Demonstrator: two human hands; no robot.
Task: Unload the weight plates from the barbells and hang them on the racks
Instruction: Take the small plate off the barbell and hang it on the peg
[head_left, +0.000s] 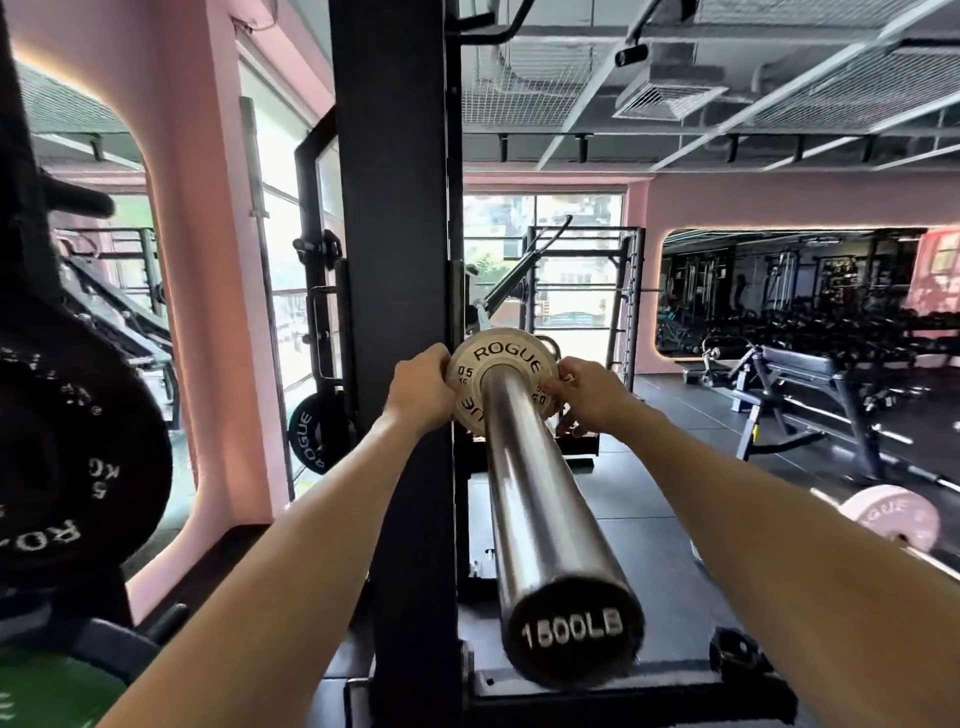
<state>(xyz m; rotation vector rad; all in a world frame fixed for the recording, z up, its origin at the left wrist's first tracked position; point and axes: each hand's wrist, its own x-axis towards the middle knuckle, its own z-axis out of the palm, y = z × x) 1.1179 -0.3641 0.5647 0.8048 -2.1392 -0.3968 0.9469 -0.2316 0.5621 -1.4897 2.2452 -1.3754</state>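
Observation:
A small pale 0.5 kg Rogue weight plate (503, 358) sits at the far end of a chrome barbell sleeve (535, 499) that points straight at the camera, its black end cap reading 1500LB. My left hand (422, 385) grips the plate's left rim. My right hand (587, 394) pinches its right rim, thumb on the face. The plate stands upright against the black rack upright (400, 270).
Large black Rogue plates (78, 441) hang on a rack at the left, with a green plate (47, 691) below. Another black plate (311, 434) hangs behind the upright. A pink plate (891, 519) lies at right near a bench (810, 384). Mirrors line the pink walls.

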